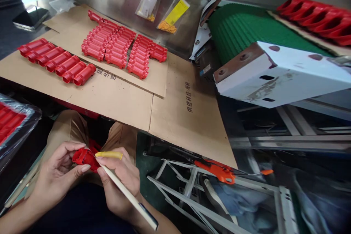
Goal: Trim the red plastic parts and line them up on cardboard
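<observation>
Over my lap, my left hand (pixel 61 170) grips a red plastic tube-shaped part (pixel 81 156) between thumb and fingers, its open end tilted up toward the left. My right hand (pixel 120 175) is closed around a slim cream-coloured stick-like tool (pixel 128 195) with a dark mark near its lower end. The tool's upper tip meets the red part, but the contact point is hidden by my fingers. A yellow finger cot (pixel 109 155) appears to cover one right fingertip, beside the part.
Red tubes stand in a row (pixel 56 60) and in several blocks (pixel 115 45) on cardboard (pixel 175 117). Bags of orange pieces (pixel 171 16) lie behind. A phone (pixel 30 17) rests at left. A green conveyor belt (pixel 241 29) juts in at right; an orange-handled air gun (pixel 216 171) hangs below.
</observation>
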Tool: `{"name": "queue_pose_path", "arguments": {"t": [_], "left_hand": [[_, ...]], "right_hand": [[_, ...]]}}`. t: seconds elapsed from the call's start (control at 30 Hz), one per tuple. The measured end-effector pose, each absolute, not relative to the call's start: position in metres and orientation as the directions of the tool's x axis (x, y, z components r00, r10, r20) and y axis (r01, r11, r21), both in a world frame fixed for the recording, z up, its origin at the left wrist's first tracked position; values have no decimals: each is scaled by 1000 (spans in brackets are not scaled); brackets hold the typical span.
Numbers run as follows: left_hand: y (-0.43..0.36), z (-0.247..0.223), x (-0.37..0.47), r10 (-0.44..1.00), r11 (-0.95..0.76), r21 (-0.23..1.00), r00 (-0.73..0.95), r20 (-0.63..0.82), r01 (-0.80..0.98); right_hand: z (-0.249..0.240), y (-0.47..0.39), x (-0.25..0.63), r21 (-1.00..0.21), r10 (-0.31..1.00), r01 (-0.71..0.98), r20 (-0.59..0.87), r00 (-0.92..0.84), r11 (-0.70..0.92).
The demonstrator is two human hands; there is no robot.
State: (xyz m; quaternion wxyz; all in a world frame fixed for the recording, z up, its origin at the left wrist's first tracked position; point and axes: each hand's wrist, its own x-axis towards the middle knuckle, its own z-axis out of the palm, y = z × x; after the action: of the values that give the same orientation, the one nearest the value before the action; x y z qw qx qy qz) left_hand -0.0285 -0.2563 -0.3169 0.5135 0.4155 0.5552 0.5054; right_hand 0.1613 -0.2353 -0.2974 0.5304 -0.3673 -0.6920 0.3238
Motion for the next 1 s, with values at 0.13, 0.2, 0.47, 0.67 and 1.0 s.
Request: {"name": "queue_pose_path", "arguments": {"t": [0.13,0.2,0.47,0.67,1.0], "left_hand": [[-253,-302,-25,951,273,956,-118,-285,-106],[-253,-295,-24,931,328,934,-122,-345,-139],[-254,-291,-23,911,389,908,-83,-404,-155],[-255,-289,-27,904,416,899,-45,-425,-135],[-254,-290,-28,905,397,905,-100,-414,-154]], "right_hand": [[-286,-232,169,-922,919,116,343,-192,369],[-282,-231,171,-930,923,87,336,-185,356],[-287,-228,171,-914,907,73,382,-180,399],[-293,-226,169,-925,919,73,357,-169,373],[-286,-226,175,-925,926,169,299,-231,340]]}}
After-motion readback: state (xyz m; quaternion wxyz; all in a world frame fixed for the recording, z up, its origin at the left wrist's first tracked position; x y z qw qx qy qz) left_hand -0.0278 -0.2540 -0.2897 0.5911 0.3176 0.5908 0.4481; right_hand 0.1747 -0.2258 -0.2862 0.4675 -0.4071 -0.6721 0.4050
